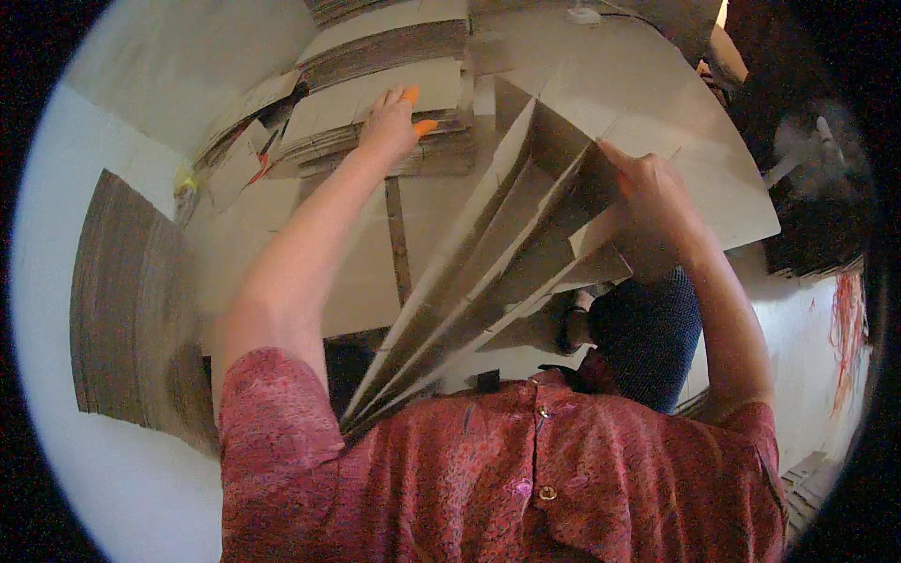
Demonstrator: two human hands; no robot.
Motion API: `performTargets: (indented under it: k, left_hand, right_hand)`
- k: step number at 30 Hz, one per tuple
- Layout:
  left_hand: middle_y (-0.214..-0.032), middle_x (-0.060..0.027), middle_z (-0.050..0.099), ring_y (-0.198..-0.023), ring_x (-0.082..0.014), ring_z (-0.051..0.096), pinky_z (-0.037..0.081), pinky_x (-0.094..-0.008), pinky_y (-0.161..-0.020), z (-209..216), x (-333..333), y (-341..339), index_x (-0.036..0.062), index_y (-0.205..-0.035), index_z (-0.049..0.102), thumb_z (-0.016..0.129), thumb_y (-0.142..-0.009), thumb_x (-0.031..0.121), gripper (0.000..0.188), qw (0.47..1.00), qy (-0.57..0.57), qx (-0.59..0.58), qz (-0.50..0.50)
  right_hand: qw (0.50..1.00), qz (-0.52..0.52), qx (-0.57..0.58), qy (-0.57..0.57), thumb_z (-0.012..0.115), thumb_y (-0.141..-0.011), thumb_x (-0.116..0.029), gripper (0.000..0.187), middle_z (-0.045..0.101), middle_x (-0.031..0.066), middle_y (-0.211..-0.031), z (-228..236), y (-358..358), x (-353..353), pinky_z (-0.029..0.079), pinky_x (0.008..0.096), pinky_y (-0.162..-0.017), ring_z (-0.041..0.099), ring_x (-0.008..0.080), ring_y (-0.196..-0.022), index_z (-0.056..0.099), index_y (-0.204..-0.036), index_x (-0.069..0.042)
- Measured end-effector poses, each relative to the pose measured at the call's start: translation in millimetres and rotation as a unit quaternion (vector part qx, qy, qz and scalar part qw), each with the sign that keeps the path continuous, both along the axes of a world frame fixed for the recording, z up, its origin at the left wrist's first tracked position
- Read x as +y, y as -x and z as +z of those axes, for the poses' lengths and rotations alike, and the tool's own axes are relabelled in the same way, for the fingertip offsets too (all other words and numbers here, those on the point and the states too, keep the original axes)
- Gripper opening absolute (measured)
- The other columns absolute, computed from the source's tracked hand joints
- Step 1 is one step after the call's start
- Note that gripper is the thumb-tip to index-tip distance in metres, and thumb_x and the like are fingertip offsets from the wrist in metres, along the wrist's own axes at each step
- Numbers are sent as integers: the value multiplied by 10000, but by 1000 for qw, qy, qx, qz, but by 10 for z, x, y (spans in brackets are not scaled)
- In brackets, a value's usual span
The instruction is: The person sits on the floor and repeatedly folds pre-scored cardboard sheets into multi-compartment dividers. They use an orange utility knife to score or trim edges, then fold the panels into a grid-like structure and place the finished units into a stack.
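My left hand (387,127) reaches forward onto a stack of flat cardboard sheets (324,108). Orange covers sit on two of its fingertips; its fingers are apart, some lying on the top sheet and one low by the stack's edge. My right hand (652,192) is closed on the upper right end of several folded cardboard sheets (502,235). These fan out upright in front of me and narrow toward my chest. The sheets hide part of the right fingers.
Another cardboard stack (389,52) lies farther back. A tall cardboard pile (131,310) stands at the left. Red-handled scissors (263,164) lie left of the near stack. Pale sheeting covers the table (694,122) at right. Red strands (847,328) hang at far right.
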State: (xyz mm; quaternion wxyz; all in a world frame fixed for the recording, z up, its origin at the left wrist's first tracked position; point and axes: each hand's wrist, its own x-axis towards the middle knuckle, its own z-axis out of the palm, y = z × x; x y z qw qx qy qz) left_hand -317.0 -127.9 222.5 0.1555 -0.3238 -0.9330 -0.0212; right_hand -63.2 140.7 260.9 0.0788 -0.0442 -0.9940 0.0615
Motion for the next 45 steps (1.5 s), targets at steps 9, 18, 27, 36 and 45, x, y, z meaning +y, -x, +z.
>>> performTargets:
  k: [9, 18, 27, 36, 45]
  left_hand:
    - [-866, -122, 676, -792, -274, 633, 476, -348, -662, 278, 96, 292, 116, -1074, 661, 578, -869, 238, 252, 978, -107, -180, 4]
    - [-1151, -164, 594, -972, -307, 613, 506, -353, -836, 587, 432, -1334, 51, -1165, 581, 593, -801, 46, 364, 859, -258, -45, -441]
    - [-886, -198, 653, -775, -300, 638, 483, -351, -695, 374, -100, -1643, -11, -988, 654, 639, -806, 203, 281, 942, -171, -283, -58]
    - [-831, -175, 657, -692, -236, 619, 468, -321, -627, 497, -567, -1878, -12, -940, 657, 612, -815, 117, 186, 940, -201, -270, -55]
    - [-847, -181, 658, -733, -252, 635, 480, -323, -657, 399, -654, -1905, -1, -945, 658, 606, -838, 122, 171, 958, -188, -202, -79]
  right_hand:
    - [995, -9, 93, -34, 447, -912, -183, 321, 644, 195, -808, -196, 351, 515, 515, 471, -634, 629, 389, -731, 517, -1217, -113]
    - [638, -54, 123, 758, 607, -867, -330, 342, 648, 95, -813, 278, 86, -260, 516, 358, -660, 626, 249, -698, 618, -972, -5]
    - [758, -81, 345, 548, 598, -872, -128, 220, 658, 48, -933, 332, -865, -121, 472, 268, -750, 595, 141, -854, 632, -1039, 11]
    - [787, -48, 273, 552, 630, -850, -125, 186, 655, 17, -901, -136, -1331, 56, 454, 251, -726, 566, 87, -815, 661, -984, 1]
    - [849, -30, 302, 432, 605, -860, -90, 157, 664, 11, -848, 127, -1215, -55, 464, 247, -701, 569, 88, -785, 657, -976, 3]
